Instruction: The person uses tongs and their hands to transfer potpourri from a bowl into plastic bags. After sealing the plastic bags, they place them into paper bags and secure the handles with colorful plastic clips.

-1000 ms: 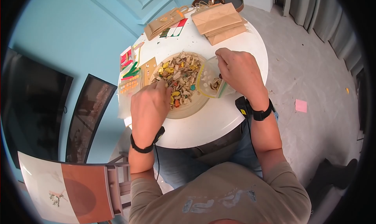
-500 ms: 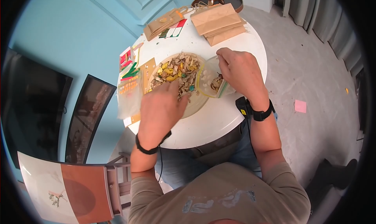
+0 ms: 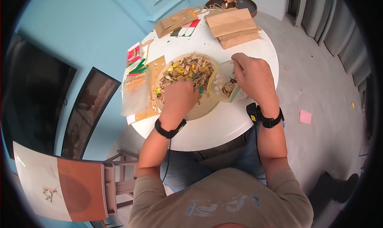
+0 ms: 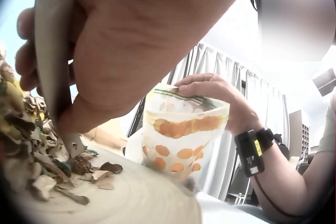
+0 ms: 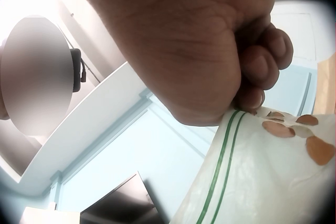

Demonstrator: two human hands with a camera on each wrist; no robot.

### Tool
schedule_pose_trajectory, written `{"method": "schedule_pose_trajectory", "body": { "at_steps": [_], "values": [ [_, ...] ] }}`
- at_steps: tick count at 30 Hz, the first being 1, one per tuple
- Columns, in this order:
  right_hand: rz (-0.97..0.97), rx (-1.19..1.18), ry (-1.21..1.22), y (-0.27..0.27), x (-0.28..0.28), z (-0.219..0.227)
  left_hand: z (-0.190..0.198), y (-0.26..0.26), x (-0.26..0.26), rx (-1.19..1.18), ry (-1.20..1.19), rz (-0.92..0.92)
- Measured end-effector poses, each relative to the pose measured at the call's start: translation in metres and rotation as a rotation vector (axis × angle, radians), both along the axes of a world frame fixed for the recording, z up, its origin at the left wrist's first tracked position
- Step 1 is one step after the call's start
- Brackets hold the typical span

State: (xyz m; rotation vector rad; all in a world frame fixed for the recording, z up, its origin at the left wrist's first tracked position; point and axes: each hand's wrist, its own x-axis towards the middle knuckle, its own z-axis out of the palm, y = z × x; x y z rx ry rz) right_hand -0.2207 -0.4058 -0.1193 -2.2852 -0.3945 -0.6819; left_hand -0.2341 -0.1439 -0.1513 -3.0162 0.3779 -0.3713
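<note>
A round shallow tray [image 3: 207,108] on the white table holds a heap of dried petals and leaves [image 3: 183,64], with yellow, orange and teal pieces among them. My left hand [image 3: 181,98] reaches down into the heap, fingers curled. Between its thumb and fingers, in the left wrist view, is a long pale grey strip [image 4: 52,56] whose lower end is at the petals; I cannot tell what it is. My right hand [image 3: 257,78] pinches the top edge of a clear zip bag [image 4: 173,145] with orange dots and a green-lined seal. Some dried pieces [image 3: 229,87] show inside the bag.
Kraft paper bags [image 3: 231,24] lie at the table's far side, beside a flatter brown paper stack [image 3: 175,22]. At the left are green strips [image 3: 138,67], a red-and-white packet [image 3: 135,54], a dotted clear bag [image 3: 133,98] and a brown card [image 3: 153,108].
My left hand has moved right across the tray, and its fingers, spread half a second ago, are curled in the heap. The right hand keeps holding the bag. The head view has shifted slightly.
</note>
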Motion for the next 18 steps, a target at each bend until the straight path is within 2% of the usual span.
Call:
{"method": "schedule_pose_trajectory", "body": {
  "at_steps": [6,18],
  "values": [
    [0.004,-0.005,0.027,0.000,0.000,0.000,-0.013,0.009,0.018,0.061,-0.033,0.140],
    [0.007,-0.007,0.006,-0.001,0.000,0.001,-0.006,0.009,0.023,0.053,-0.060,-0.021]
  ]
}}
